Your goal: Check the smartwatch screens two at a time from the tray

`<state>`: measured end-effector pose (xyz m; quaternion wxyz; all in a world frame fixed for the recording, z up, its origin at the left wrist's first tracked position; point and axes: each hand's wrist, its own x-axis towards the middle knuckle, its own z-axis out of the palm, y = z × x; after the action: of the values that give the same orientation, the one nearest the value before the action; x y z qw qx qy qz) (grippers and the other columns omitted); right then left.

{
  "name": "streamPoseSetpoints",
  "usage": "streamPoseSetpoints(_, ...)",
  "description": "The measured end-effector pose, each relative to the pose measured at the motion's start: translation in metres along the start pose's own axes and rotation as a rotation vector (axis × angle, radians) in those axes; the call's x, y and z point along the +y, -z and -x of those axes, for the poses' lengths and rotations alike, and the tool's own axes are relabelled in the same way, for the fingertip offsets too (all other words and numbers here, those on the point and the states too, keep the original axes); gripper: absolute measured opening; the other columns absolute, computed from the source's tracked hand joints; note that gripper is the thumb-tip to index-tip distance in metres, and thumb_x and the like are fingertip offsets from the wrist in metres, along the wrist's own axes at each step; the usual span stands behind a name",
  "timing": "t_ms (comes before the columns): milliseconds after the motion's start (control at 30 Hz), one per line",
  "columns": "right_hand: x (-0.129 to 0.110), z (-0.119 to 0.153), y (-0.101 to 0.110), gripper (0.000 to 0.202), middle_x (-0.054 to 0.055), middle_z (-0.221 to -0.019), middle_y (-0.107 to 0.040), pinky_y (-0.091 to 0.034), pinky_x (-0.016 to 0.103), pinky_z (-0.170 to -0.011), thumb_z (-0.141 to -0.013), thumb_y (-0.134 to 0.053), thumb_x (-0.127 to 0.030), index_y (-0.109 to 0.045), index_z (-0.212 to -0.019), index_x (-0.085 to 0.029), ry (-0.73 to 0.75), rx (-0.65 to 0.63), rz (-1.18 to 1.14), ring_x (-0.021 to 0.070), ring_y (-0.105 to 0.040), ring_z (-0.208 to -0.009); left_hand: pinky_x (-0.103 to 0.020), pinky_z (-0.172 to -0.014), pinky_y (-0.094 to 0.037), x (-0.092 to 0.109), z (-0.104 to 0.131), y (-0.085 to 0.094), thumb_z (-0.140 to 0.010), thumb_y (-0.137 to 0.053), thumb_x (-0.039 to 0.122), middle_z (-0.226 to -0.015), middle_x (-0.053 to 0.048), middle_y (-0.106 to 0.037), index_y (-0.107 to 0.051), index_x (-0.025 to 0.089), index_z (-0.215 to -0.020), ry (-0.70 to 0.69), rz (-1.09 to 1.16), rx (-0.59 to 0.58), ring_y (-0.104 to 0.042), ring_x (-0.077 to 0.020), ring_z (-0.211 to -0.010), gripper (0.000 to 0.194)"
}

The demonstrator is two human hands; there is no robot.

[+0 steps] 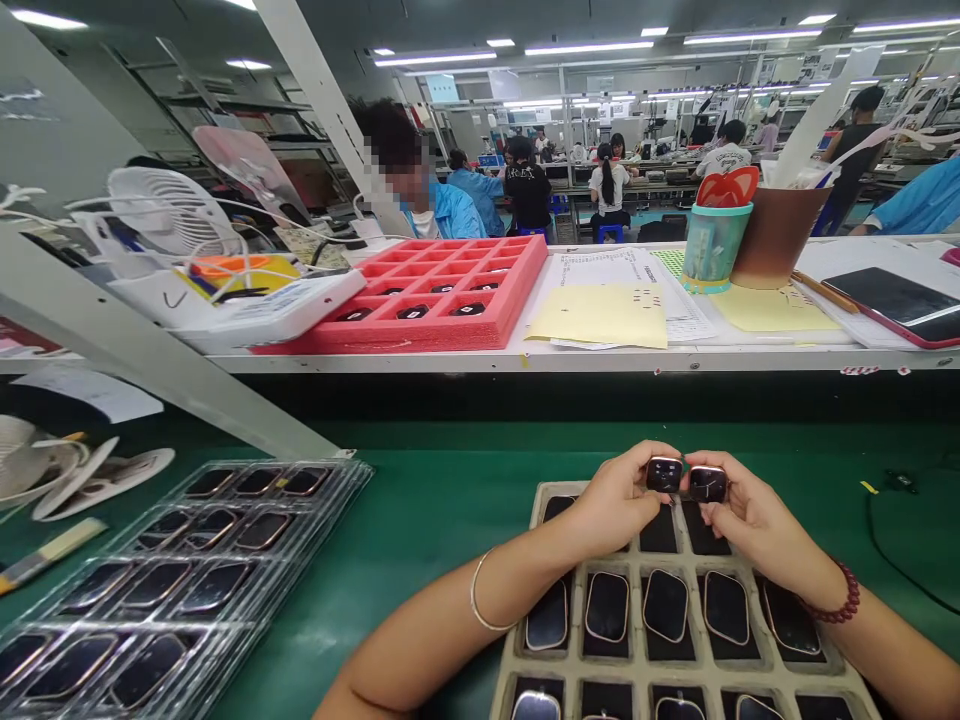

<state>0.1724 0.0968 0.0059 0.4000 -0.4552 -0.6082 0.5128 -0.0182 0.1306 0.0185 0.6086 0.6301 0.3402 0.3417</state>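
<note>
One green table (pixel 427 510), carrying trays. Clear tray stack (pixel 315 530) at left, rows of dark watch faces (pixel 214 588) in it. Beige tray (pixel 637 669) at right, nearer the person, pockets loaded as well. Left hand (pixel 619 500) over its far row, fingers pinching one gold-rimmed watch (pixel 664 475), screen lit. Right hand (pixel 761 512) alongside, fingers pinching a second watch (pixel 707 484), also lit, just beside the first.

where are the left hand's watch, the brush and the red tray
Watch (pixel 664 474) in left hand (pixel 616 502): head view, on its screen.
Brush (pixel 66 545): head view, on its bristles.
Red tray (pixel 439 336): head view, on its front wall.
</note>
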Motion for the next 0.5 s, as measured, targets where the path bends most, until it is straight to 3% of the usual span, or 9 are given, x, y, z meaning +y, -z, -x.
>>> streamPoseSetpoints(133, 0.0012, 0.0003, 0.0023, 0.028, 0.004, -0.087, -0.06, -0.049, 0.028, -0.06, -0.09, -0.042, -0.025, -0.048, -0.118, -0.022, 0.001, -0.014, 0.02, 0.0156, -0.055, -0.068, -0.024, -0.069, -0.047, 0.0039, 0.0012, 0.0004, -0.07, -0.059, 0.013, -0.093, -0.004, -0.061, -0.056, 0.016, -0.102, -0.002, -0.068, 0.043, -0.058, -0.0133, -0.078, 0.032)
streamPoseSetpoints(267, 0.0017, -0.0001, 0.0039, 0.021, 0.004, -0.089, -0.062, -0.047, 0.027, -0.057, -0.091, -0.044, -0.028, -0.052, -0.109, -0.021, 0.002, 0.009, 0.097, 0.0138, -0.054, -0.063, -0.024, -0.065, -0.046, 0.0056, 0.0009, 0.0003, -0.077, -0.046, 0.012, -0.085, -0.003, -0.059, -0.057, 0.014, -0.099, 0.029, -0.032, 0.063, -0.056, -0.0093, -0.064, 0.025)
streamPoseSetpoints(400, -0.0012, 0.0003, 0.001, 0.024, 0.004, -0.095, -0.061, -0.048, 0.027, -0.064, -0.085, -0.05, -0.022, -0.05, -0.11, -0.022, 0.021, -0.017, 0.099, 0.0155, -0.056, -0.076, -0.023, -0.07, -0.046, 0.0017, 0.0002, 0.0, -0.07, -0.045, 0.003, -0.089, -0.003, -0.06, -0.055, 0.017, -0.104, -0.017, -0.041, 0.075, -0.059, -0.0119, -0.077, 0.038)
streamPoseSetpoints(500, -0.0036, 0.0007, -0.0013, 0.027, 0.005, -0.095, -0.06, -0.049, 0.027, -0.061, -0.088, -0.043, -0.021, -0.047, -0.115, -0.021, 0.022, -0.049, 0.075, 0.0134, -0.055, -0.068, -0.023, -0.067, -0.046, 0.002, 0.0003, -0.0003, -0.07, -0.051, 0.007, -0.087, -0.003, -0.061, -0.055, 0.016, -0.1, -0.02, -0.042, 0.068, -0.058, -0.0134, -0.077, 0.031)
